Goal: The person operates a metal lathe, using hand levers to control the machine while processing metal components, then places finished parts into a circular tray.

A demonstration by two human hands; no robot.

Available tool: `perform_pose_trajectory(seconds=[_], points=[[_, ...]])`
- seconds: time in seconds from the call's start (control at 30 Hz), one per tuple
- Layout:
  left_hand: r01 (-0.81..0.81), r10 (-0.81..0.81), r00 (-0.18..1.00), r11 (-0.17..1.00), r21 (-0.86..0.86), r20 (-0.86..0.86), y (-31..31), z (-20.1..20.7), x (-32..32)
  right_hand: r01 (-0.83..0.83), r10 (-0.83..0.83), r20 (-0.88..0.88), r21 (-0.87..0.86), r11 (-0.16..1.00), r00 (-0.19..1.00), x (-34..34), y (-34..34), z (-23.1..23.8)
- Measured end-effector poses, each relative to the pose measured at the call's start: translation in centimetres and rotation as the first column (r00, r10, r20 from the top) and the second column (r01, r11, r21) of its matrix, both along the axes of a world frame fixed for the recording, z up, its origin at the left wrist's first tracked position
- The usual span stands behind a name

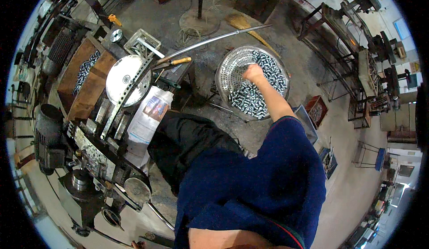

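Note:
A large round perforated metal basin (225, 75) stands ahead of me, right of centre. Many small shiny metal cylindrical pieces (251, 98) lie heaped along its right and near sides, while the holed bottom shows bare at the far left. My right hand (254, 73) is over the inside of the basin, at the border between the heap and the bare bottom. Its fingers are curled closed; whatever they may hold is hidden. My bare right forearm reaches in from a dark blue sleeve. I do not see my left hand.
At left is a machine with a pale round disc (127, 80), a long curved metal bar (205, 43) and a white printed sack (149, 115). A wooden bin (87, 95) holds more metal parts. Right of the basin sit a red box (318, 110) and a grey bin (306, 121).

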State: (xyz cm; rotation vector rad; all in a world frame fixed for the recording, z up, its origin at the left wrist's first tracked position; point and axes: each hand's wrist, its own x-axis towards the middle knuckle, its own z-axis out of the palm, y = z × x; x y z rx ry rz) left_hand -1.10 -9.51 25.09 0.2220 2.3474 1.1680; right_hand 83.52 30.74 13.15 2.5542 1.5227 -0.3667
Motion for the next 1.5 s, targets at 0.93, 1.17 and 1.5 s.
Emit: perform_pose_trajectory(seconds=[0.93,1.17,1.5], points=[[0.593,-0.544,0.610,0.796,-0.123,-0.576,17.5,15.3,17.2,-0.587,0.971,-0.238,0.786,0.194,0.002,-34.6,-3.0,17.0],[0.793,-0.613,0.534,0.603,0.092,-0.582,21.2,15.2,22.5,-0.556,0.867,-0.121,0.808,-0.198,-0.484,-47.2,-7.7,26.3],[0.770,-0.683,0.637,0.547,0.328,-0.357,19.8,13.7,18.8,-0.495,0.786,0.059,0.747,-0.444,-0.615,-51.2,-7.1,27.1]])
